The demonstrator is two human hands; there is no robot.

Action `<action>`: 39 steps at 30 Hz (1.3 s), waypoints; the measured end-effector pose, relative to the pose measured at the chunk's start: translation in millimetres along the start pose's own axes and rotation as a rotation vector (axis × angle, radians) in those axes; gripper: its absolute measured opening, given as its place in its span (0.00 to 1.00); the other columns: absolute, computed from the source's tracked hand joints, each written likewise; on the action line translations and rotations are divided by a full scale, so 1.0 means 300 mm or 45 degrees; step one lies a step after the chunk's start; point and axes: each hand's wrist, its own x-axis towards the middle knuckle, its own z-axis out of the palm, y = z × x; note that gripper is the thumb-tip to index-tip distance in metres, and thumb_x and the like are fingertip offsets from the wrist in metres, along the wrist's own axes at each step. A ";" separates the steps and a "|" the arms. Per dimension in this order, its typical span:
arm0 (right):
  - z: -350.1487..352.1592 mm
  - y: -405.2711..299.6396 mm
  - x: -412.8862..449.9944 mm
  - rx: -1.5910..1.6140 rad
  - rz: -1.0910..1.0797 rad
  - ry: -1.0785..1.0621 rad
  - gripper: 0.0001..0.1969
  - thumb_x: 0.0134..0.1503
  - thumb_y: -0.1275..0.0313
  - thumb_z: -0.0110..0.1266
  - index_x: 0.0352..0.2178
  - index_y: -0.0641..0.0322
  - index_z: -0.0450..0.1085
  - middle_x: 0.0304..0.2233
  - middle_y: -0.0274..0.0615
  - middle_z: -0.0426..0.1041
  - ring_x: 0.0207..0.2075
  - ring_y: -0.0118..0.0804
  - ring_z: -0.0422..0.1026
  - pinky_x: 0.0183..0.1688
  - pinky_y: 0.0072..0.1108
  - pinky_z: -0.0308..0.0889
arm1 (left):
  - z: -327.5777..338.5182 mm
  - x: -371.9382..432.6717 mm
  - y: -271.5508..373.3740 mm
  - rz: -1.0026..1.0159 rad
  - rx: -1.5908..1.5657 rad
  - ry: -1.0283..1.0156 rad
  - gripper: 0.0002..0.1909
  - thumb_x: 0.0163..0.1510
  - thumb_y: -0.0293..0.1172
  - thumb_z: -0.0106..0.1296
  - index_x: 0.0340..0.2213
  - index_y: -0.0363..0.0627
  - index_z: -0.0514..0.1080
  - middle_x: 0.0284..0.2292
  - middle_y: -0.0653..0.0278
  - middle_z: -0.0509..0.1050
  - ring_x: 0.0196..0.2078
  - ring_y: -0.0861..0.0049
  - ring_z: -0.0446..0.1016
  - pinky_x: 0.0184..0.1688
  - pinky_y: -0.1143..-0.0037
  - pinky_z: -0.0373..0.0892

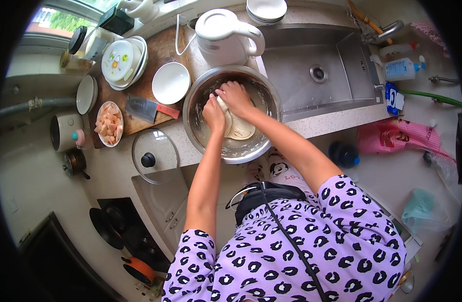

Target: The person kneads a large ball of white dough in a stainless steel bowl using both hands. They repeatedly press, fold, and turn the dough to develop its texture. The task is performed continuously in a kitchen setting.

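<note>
A lump of pale dough (239,127) lies in a wide stainless steel bowl (270,145), whose inner wall is smeared with flour or dough. My left hand (214,115) grips the dough's left side, with its thumb near the top. Pressed against the upper part of the same lump is my right hand (235,99), its fingers curled over the far edge. Both hands are down inside the bowl and close together. The dough's smooth lower end shows below them, while the part under my palms is hidden.
A white electric kettle (219,41) stands just behind the bowl. To the left, a cleaver (142,108) and an empty white bowl (171,83) rest on a wooden cutting board (163,45). A glass lid (161,166) overhangs the counter edge. On the right is a steel sink (295,71).
</note>
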 end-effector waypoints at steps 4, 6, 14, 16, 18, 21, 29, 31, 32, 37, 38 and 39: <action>0.011 -0.104 -0.041 -0.192 0.169 0.204 0.13 0.61 0.59 0.47 0.31 0.55 0.73 0.34 0.42 0.72 0.43 0.48 0.67 0.45 0.41 0.61 | 0.013 -0.046 -0.061 0.324 0.218 0.132 0.24 0.66 0.41 0.33 0.32 0.34 0.73 0.35 0.44 0.72 0.40 0.48 0.68 0.46 0.55 0.62; -0.003 -0.122 -0.043 -0.215 0.223 0.114 0.13 0.60 0.60 0.48 0.30 0.55 0.73 0.34 0.42 0.72 0.43 0.48 0.67 0.44 0.42 0.61 | 0.039 -0.072 -0.065 0.292 0.205 0.213 0.22 0.66 0.40 0.34 0.32 0.34 0.71 0.35 0.45 0.72 0.40 0.48 0.68 0.45 0.55 0.62; 0.013 -0.092 0.007 -0.282 0.159 0.093 0.14 0.56 0.62 0.50 0.21 0.57 0.72 0.29 0.40 0.72 0.39 0.44 0.69 0.41 0.39 0.63 | 0.080 -0.043 -0.076 0.093 0.268 0.204 0.19 0.63 0.38 0.35 0.30 0.34 0.69 0.34 0.45 0.72 0.41 0.48 0.67 0.44 0.55 0.62; 0.013 -0.084 0.022 -0.263 0.118 0.084 0.14 0.56 0.62 0.50 0.20 0.56 0.72 0.27 0.38 0.72 0.37 0.42 0.70 0.40 0.37 0.63 | 0.072 -0.042 -0.062 0.061 0.243 0.207 0.19 0.62 0.37 0.35 0.29 0.34 0.69 0.33 0.45 0.71 0.41 0.47 0.67 0.44 0.54 0.62; 0.019 -0.072 0.032 -0.254 0.071 0.093 0.14 0.55 0.63 0.51 0.18 0.56 0.72 0.25 0.37 0.72 0.34 0.41 0.70 0.39 0.35 0.64 | 0.069 -0.044 -0.054 0.042 0.218 0.215 0.19 0.62 0.37 0.35 0.29 0.34 0.68 0.33 0.45 0.71 0.40 0.47 0.67 0.44 0.54 0.62; 0.028 -0.056 0.039 -0.259 0.010 0.112 0.14 0.54 0.63 0.51 0.17 0.55 0.72 0.24 0.37 0.72 0.32 0.41 0.72 0.37 0.35 0.65 | 0.071 -0.050 -0.042 0.027 0.189 0.244 0.19 0.63 0.37 0.35 0.28 0.34 0.68 0.33 0.45 0.71 0.40 0.47 0.68 0.43 0.54 0.61; 0.028 -0.059 0.057 -0.297 -0.028 0.049 0.13 0.52 0.63 0.51 0.17 0.55 0.74 0.25 0.38 0.74 0.33 0.42 0.73 0.37 0.36 0.67 | 0.087 -0.038 -0.066 0.094 0.174 0.373 0.19 0.63 0.37 0.37 0.27 0.34 0.68 0.31 0.45 0.71 0.38 0.46 0.68 0.42 0.55 0.62; 0.026 -0.055 0.069 -0.276 -0.031 0.022 0.15 0.54 0.62 0.50 0.20 0.57 0.75 0.27 0.40 0.75 0.34 0.44 0.73 0.39 0.38 0.67 | 0.049 -0.006 -0.085 0.067 0.096 0.097 0.20 0.65 0.39 0.37 0.31 0.33 0.70 0.36 0.42 0.73 0.41 0.45 0.69 0.44 0.55 0.63; 0.034 -0.038 0.073 -0.275 -0.041 0.014 0.15 0.55 0.61 0.49 0.21 0.57 0.76 0.28 0.41 0.75 0.35 0.45 0.73 0.39 0.39 0.67 | 0.019 0.012 -0.085 0.054 0.028 -0.059 0.21 0.65 0.40 0.37 0.34 0.33 0.71 0.37 0.41 0.73 0.43 0.45 0.69 0.45 0.55 0.63; -0.122 -0.040 0.100 -0.050 -0.058 -0.415 0.24 0.64 0.53 0.43 0.25 0.60 0.77 0.33 0.48 0.75 0.42 0.53 0.71 0.44 0.40 0.66 | -0.174 0.007 -0.054 0.302 0.127 -0.448 0.40 0.46 0.48 0.65 0.57 0.41 0.65 0.58 0.46 0.63 0.61 0.48 0.59 0.61 0.60 0.58; -0.160 -0.070 0.087 -0.006 -0.062 -0.406 0.25 0.65 0.54 0.42 0.25 0.59 0.77 0.30 0.46 0.73 0.40 0.49 0.72 0.42 0.36 0.64 | -0.201 0.001 -0.025 0.334 0.229 -0.495 0.41 0.43 0.47 0.66 0.55 0.42 0.66 0.56 0.47 0.65 0.59 0.49 0.61 0.59 0.61 0.60; -0.213 -0.125 0.077 0.010 -0.065 -0.432 0.25 0.65 0.53 0.42 0.25 0.58 0.76 0.30 0.46 0.74 0.39 0.49 0.72 0.42 0.37 0.65 | -0.227 -0.008 0.008 0.366 0.329 -0.543 0.42 0.40 0.47 0.68 0.54 0.42 0.66 0.54 0.47 0.68 0.58 0.50 0.64 0.57 0.61 0.61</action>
